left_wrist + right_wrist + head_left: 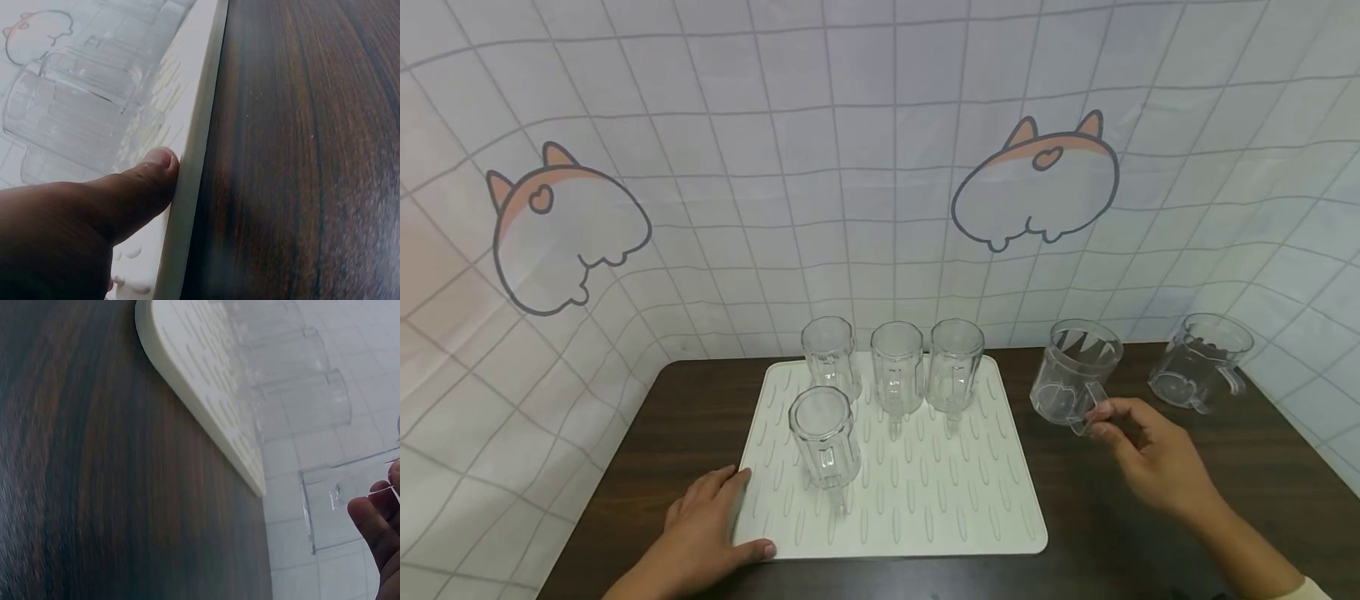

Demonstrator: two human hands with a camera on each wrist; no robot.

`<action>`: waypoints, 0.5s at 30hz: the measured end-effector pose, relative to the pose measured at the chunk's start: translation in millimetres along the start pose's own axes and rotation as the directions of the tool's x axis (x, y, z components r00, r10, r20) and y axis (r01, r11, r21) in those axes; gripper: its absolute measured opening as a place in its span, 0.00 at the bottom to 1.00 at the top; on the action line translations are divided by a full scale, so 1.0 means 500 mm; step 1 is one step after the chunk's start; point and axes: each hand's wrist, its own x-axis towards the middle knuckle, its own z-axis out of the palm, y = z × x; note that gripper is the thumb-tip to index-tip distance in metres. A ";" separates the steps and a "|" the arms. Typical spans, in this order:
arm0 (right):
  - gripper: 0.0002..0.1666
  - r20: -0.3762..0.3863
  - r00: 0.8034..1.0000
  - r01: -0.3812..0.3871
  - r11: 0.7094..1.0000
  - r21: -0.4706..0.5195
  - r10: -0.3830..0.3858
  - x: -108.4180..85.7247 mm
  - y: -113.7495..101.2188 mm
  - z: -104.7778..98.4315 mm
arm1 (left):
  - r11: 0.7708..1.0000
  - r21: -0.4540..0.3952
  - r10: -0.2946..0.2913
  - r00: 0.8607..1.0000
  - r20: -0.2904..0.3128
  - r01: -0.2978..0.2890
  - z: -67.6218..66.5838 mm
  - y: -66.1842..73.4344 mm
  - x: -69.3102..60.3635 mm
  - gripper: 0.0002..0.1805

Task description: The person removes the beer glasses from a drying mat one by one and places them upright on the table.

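My right hand (1157,458) pinches the handle of a clear mug (1070,392) between thumb and fingers. That mug is upright, right of the mat; in the right wrist view its base looks raised off the table. My left hand (700,529) rests at the near left corner of a white draining mat (925,508), its thumb (147,181) against the front edge. On the mat stand several clear mugs: a front one (825,442) and a back row of a left (829,350), a middle (897,367) and a right mug (955,367). They seem to be mouth down.
Another clear mug (1198,362) stands at the far right of the dark wooden table (1097,517). Behind the table and along its sides hangs a white gridded cloth (880,192) with cartoon animal prints.
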 end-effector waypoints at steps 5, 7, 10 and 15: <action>0.18 0.000 1.000 0.002 1.000 -0.030 -0.002 0.004 0.020 -0.011 | 1.000 0.019 0.004 1.000 0.029 -0.005 -0.003 -0.002 0.002 0.65; 0.17 0.010 1.000 -0.012 0.999 -0.035 0.012 0.005 0.026 -0.015 | 1.000 0.017 0.007 0.999 0.034 -0.008 -0.005 -0.002 0.001 0.65; 0.14 0.025 0.999 -0.036 0.998 -0.047 0.037 0.006 0.033 -0.022 | 1.000 0.015 0.019 0.999 0.036 -0.019 -0.006 -0.003 0.000 0.65; 0.12 0.038 0.998 -0.055 0.997 -0.052 0.057 0.007 0.049 -0.032 | 1.000 0.009 0.029 0.998 0.047 -0.030 -0.008 -0.004 -0.002 0.66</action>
